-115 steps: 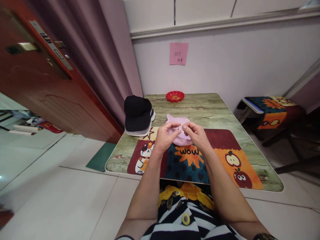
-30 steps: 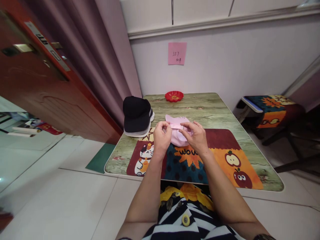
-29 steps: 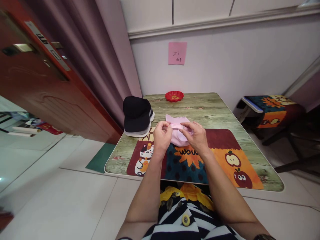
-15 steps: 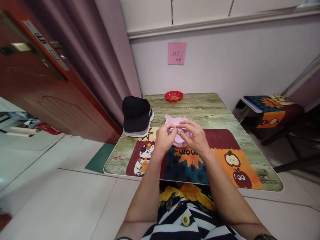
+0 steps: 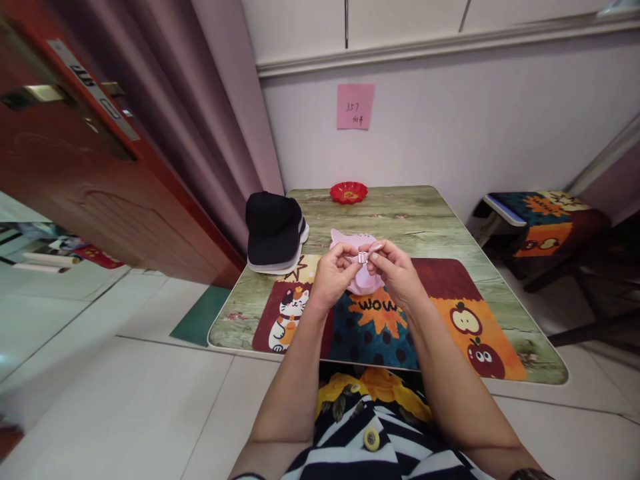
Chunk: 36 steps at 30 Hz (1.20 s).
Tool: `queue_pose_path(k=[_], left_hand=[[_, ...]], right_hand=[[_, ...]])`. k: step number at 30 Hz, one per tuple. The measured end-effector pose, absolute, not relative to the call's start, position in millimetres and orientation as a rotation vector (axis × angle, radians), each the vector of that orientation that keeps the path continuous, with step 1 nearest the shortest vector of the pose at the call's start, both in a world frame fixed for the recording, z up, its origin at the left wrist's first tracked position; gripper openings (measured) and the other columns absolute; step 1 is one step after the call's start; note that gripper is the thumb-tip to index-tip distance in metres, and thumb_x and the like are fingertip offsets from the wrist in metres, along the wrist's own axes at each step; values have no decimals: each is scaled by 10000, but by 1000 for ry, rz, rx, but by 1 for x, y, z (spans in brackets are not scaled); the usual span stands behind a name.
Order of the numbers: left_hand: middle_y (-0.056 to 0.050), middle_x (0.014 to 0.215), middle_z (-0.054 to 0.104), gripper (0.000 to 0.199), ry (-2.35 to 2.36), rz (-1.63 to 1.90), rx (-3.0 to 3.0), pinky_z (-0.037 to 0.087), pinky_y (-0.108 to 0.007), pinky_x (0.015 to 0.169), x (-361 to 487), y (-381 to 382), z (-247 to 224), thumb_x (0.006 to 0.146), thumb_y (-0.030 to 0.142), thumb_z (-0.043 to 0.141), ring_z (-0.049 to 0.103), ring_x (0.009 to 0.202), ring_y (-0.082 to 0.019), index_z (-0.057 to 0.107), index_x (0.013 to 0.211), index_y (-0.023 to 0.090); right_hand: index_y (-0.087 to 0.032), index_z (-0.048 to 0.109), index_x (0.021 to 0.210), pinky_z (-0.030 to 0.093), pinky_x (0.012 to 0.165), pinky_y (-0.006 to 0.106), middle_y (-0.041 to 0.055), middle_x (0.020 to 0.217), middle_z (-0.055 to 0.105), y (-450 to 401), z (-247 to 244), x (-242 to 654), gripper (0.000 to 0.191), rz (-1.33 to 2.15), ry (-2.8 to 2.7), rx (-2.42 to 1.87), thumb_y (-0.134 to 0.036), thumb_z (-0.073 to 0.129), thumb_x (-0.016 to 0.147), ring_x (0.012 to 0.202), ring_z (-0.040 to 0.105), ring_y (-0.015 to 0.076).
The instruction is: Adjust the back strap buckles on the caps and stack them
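A pink cap with a pointed ear-like corner lies on the mat in front of me, partly covered by my hands. A small metal buckle on its pink strap shows between my fingertips. My left hand pinches the strap on the left side of the buckle. On the other side, my right hand has thumb and fingers closed on the strap beside the buckle. The fingers hide most of the strap.
Stacked black and white caps sit at the table's left edge. A red scalloped dish stands at the back, below a pink note on the wall. The patterned mat covers the table's front. A covered stool stands right.
My right hand has shifted slightly right, and the hands have parted a little. The metal buckle now shows between them. The cap stays in place.
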State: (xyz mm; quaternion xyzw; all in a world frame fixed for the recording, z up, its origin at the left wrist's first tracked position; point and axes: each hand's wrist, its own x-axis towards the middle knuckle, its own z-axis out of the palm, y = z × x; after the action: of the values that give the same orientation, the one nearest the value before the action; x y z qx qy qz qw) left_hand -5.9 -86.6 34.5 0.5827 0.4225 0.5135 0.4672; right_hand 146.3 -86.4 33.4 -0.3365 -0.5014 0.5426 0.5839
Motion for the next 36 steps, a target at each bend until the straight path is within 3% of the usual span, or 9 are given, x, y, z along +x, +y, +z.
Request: queue_pose_path(k=[3,9,12,15,19,25,30,36], left_hand=[[64,559,539,283,1009,1273,1378,361,-196,433,-5,-86,32,731,310,788,485,443,-80,615,925,199],[59,556,599,373,904,1257,1334,454,-194,464,-6,-85,28,701,333,837,548,447,-86,667,987,165],[52,555,608,371,884,1279,1326,460,-194,467,-6,-85,27,707,330,843,554,446,-84,695,998,153],[38,598,629,382,875,1304,1338,480,-203,485,-6,-84,25,708,331,851,572,466,-86,719,1017,150],[28,672,631,368,870,1357,1375,483,-209,486,-6,-82,21,720,350,848,573,482,-78,740,1014,157],[3,781,625,294,946,1416,1576,470,-205,523,-6,-81,18,767,310,810,569,559,-75,747,1018,171],[-9,869,630,233,1059,1427,1804,449,-193,540,-7,-80,19,782,238,778,549,602,-69,744,1008,188],[-1,865,615,189,1098,1442,1882,449,-197,545,-6,-82,21,800,218,757,536,583,-65,722,982,184]], right_hand=[[-233,612,843,454,569,248,13,934,687,-86,32,143,227,1358,-1051,-715,-355,773,740,603,500,97],[-244,646,868,384,504,209,-38,796,617,-86,32,141,264,1446,-891,-611,-282,830,681,550,419,71],[-270,669,967,406,519,205,-49,761,587,-85,30,140,312,1440,-874,-599,-301,833,703,561,432,79],[-249,671,872,432,533,191,-37,744,577,-84,28,139,221,1424,-885,-610,-384,810,765,580,453,79],[-227,639,762,485,569,167,-28,767,588,-85,29,140,283,1434,-869,-621,-444,820,757,607,491,71],[-221,615,756,553,577,182,1,923,639,-85,31,145,295,1369,-944,-732,-473,768,768,705,585,100],[-209,606,754,546,545,207,25,1037,664,-84,28,150,273,1221,-995,-840,-456,714,791,646,561,89],[-201,623,738,536,538,260,44,902,668,-84,26,153,283,996,-1260,-997,-465,686,817,638,579,131]])
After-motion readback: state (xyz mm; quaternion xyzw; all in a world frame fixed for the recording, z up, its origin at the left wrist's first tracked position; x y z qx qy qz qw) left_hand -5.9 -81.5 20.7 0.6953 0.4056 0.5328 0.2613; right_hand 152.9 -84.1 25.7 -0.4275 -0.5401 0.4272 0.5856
